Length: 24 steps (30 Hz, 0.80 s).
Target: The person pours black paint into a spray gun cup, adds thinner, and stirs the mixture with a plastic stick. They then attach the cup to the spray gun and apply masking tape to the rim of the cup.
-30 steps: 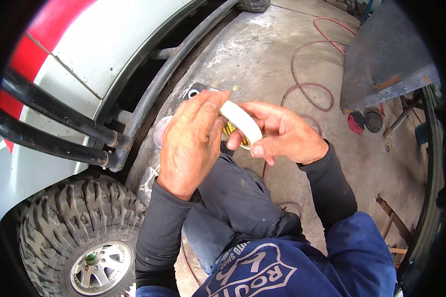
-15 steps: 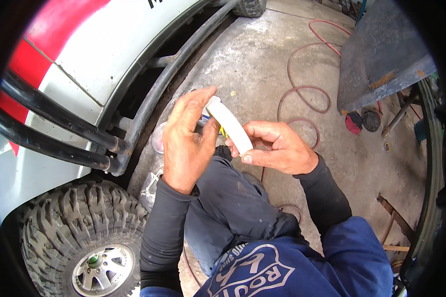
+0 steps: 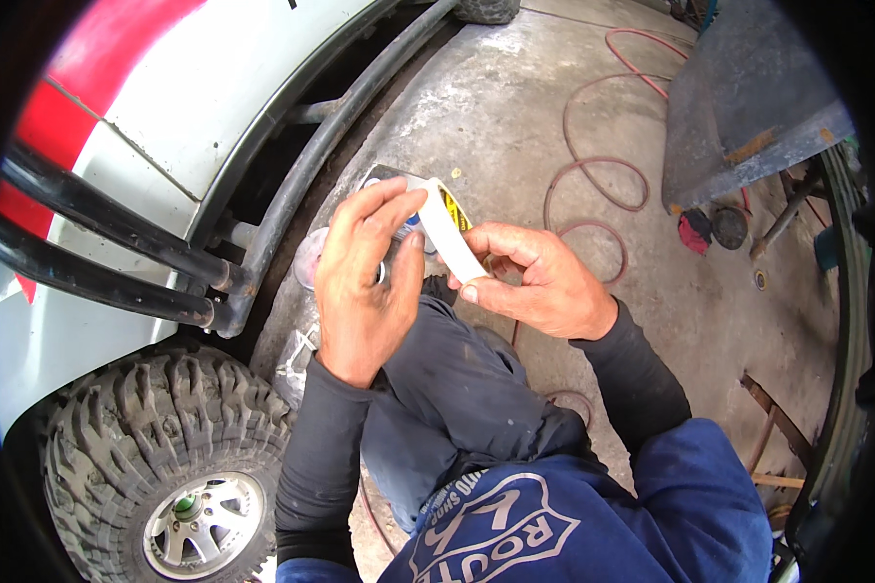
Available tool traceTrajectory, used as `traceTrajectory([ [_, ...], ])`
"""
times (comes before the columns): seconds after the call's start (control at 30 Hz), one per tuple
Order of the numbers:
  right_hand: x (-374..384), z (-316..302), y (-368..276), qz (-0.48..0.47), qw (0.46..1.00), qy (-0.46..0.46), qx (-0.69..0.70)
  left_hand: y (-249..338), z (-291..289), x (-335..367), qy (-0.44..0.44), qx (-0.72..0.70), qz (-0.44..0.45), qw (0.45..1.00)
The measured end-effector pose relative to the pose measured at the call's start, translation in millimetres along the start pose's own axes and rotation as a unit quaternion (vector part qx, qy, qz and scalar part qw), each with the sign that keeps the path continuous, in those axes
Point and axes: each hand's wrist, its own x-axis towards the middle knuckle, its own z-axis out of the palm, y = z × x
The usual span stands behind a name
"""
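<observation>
A roll of white masking tape (image 3: 454,233) with a yellow and black printed core stands on edge between my hands. My right hand (image 3: 544,282) grips its lower end, thumb in front and fingers behind. At the roll's upper left is my left hand (image 3: 367,282), its fingers and thumb apart in a loose curve. The left fingertips come close to the tape's upper end; whether they touch it I cannot tell. Behind the left hand, partly hidden, a round pale lid or tin (image 3: 311,255) and a dark-edged box-like item (image 3: 384,175) rest on the floor.
To the left stands a white and red vehicle (image 3: 146,107) with black tube bars (image 3: 350,117) and a large knobby tyre (image 3: 156,418). A red hose (image 3: 593,170) loops over the concrete floor. At the right are a grey metal panel (image 3: 749,107) and a rusty metal piece (image 3: 778,423).
The roll has turned in my right hand, so its yellow and black core now shows on the right side. My left fingers and thumb have drawn slightly away from it.
</observation>
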Motion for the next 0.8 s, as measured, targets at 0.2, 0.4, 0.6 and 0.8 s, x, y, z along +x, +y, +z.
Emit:
traceTrajectory([
  [0.2, 0, 5, -2, -0.025, 0.979, 0.063, -0.191, 14, 0, -17, 0.004, -0.075, -0.055, 0.996],
  [0.4, 3, 18, 0, -0.120, 0.942, 0.106, -0.295, 14, 7, -20, 0.006, -0.120, -0.093, 0.988],
  [0.6, 7, 26, 4, -0.129, 0.937, 0.138, -0.295, 13, 10, -25, -0.008, -0.113, -0.097, 0.989],
  [0.8, 7, 27, 3, -0.056, 0.982, 0.092, -0.157, 12, 14, -30, 0.094, -0.177, -0.100, 0.975],
])
